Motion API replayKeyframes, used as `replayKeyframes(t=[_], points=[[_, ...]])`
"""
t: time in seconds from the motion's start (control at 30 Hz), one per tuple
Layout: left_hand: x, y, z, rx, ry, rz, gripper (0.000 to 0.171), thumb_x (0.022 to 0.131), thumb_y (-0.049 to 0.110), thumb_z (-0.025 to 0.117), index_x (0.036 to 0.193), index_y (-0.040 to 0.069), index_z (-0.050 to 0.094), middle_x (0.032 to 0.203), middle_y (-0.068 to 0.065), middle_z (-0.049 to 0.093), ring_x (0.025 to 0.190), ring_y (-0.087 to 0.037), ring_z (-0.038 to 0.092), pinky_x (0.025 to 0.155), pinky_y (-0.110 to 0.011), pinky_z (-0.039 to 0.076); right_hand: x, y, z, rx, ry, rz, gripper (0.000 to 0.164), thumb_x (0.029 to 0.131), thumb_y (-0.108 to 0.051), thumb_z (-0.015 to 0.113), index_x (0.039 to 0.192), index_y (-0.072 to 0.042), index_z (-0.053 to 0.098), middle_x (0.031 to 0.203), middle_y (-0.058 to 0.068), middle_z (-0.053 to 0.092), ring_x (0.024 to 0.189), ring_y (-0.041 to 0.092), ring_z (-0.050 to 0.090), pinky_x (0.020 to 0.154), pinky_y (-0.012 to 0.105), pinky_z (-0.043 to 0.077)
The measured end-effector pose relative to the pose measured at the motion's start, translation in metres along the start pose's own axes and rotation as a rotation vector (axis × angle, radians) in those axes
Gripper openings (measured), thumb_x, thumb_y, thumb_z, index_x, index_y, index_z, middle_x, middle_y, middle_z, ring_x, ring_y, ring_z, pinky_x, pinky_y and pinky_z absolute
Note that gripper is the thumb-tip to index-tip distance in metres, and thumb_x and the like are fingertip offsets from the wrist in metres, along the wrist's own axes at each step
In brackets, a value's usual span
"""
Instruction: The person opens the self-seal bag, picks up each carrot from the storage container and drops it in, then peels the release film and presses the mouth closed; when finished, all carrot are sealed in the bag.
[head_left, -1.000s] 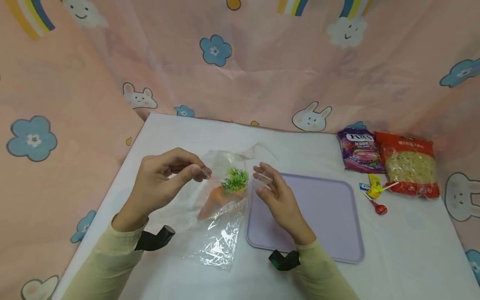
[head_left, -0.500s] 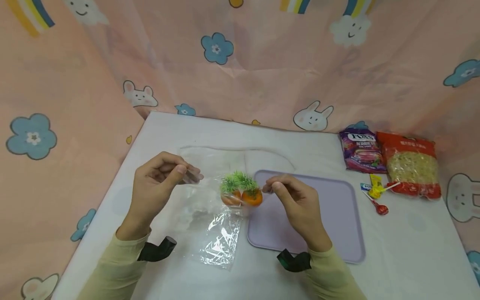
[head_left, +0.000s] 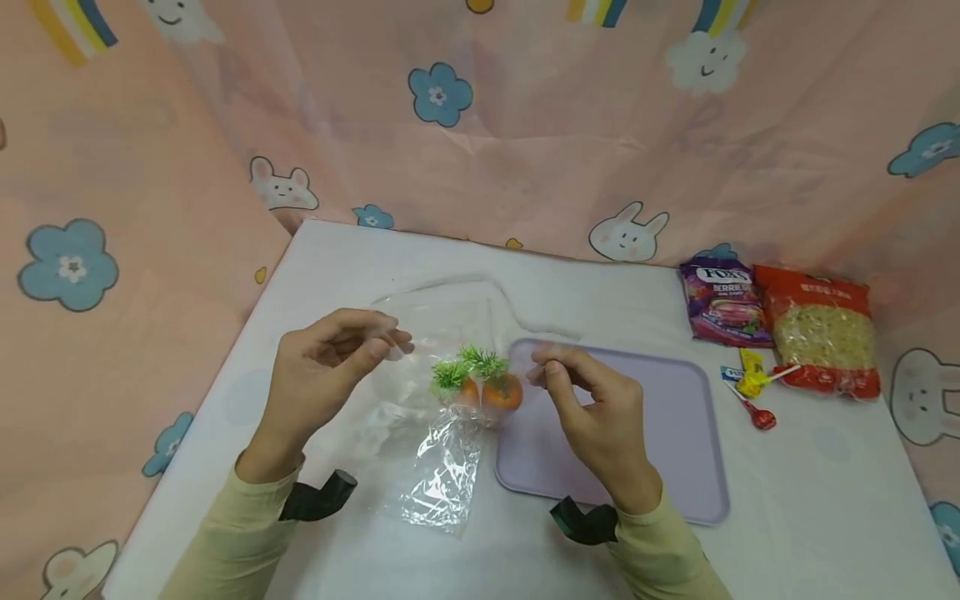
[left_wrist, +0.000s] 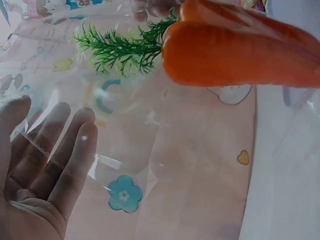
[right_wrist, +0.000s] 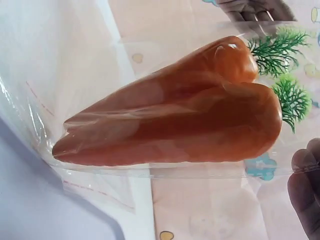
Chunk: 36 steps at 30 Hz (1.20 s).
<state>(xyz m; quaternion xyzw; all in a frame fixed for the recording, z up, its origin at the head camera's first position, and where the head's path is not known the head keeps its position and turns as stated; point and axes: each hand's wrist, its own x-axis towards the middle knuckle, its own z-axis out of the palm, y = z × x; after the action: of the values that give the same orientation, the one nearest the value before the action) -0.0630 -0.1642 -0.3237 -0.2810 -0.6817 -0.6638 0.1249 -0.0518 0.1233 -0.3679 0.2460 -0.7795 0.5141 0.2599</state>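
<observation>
Two orange carrots (head_left: 502, 393) with feathery green tops hang inside a clear plastic bag (right_wrist: 165, 173), lifted above the table. My left hand (head_left: 322, 375) pinches the bag's left edge; in the left wrist view the film crosses its fingers (left_wrist: 75, 160). At the opposite edge, my right hand (head_left: 600, 404) holds the film between thumb and fingers. The right wrist view shows both carrots side by side, tops toward the fingers. Beneath them, glossy clear plastic (head_left: 442, 475) lies on the white tabletop.
A lilac tray (head_left: 675, 450) lies under and beyond my right hand. Farther right are a purple FOX'S candy bag (head_left: 723, 304), a red bag of pale food (head_left: 821, 333), a red lollipop (head_left: 761, 418) and a yellow-wrapped one (head_left: 750, 375). Patterned pink cloth (head_left: 517, 158) stands behind.
My right hand has moved right and taken hold of the bag's right edge. The carrots have swung from slanting to hanging with their tops up. The bag has spread between my hands.
</observation>
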Motion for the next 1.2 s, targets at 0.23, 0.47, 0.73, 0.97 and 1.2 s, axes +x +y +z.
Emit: replayKeyframes(t=[0.23,0.47,0.73,0.97,1.2], points=[[-0.003,0.010,-0.011,-0.064,0.090,0.030,0.008,0.084,-0.015,0.059,0.089,-0.014,0.065,0.088,-0.022,0.068,0.079,-0.025,0.067,0.072,-0.027,0.056,0.014,-0.032,-0.006,0.170,0.027,-0.060,0.015,0.088,0.010,0.051,0.087,0.005,0.065,0.078,0.013,0.065,0.067,0.020,0.062,0.063,0.023,0.054],[-0.009,0.004,-0.015,-0.195,-0.052,0.082,0.015,0.086,-0.011,0.059,0.099,-0.016,0.062,0.092,-0.022,0.068,0.084,-0.028,0.069,0.077,-0.031,0.056,0.019,-0.044,-0.007,0.280,0.028,-0.075,0.014,0.090,0.010,0.049,0.085,0.010,0.063,0.074,0.016,0.062,0.065,0.018,0.060,0.058,0.022,0.053],[-0.010,0.012,-0.015,-0.160,-0.050,0.097,0.011,0.087,-0.011,0.059,0.094,-0.014,0.065,0.087,-0.020,0.069,0.079,-0.025,0.069,0.069,-0.030,0.057,0.006,-0.025,-0.007,0.349,-0.016,0.027,0.017,0.091,0.011,0.048,0.091,0.006,0.064,0.075,0.014,0.063,0.059,0.018,0.061,0.054,0.026,0.054],[-0.016,0.019,-0.018,-0.199,-0.067,0.024,0.013,0.088,-0.016,0.051,0.093,-0.015,0.063,0.083,-0.022,0.068,0.069,-0.028,0.069,0.059,-0.037,0.057,0.001,-0.017,-0.005,0.493,-0.113,0.297,0.019,0.096,0.005,0.044,0.090,0.003,0.062,0.073,0.015,0.061,0.056,0.024,0.061,0.049,0.036,0.055],[-0.024,0.012,-0.024,-0.168,-0.010,-0.267,0.014,0.091,-0.016,0.047,0.097,-0.017,0.060,0.081,-0.021,0.067,0.062,-0.034,0.067,0.049,-0.044,0.054,-0.013,0.009,0.014,0.743,-0.259,0.762,0.026,0.099,-0.016,0.049,0.091,0.007,0.059,0.073,0.015,0.057,0.057,0.024,0.059,0.053,0.038,0.056]])
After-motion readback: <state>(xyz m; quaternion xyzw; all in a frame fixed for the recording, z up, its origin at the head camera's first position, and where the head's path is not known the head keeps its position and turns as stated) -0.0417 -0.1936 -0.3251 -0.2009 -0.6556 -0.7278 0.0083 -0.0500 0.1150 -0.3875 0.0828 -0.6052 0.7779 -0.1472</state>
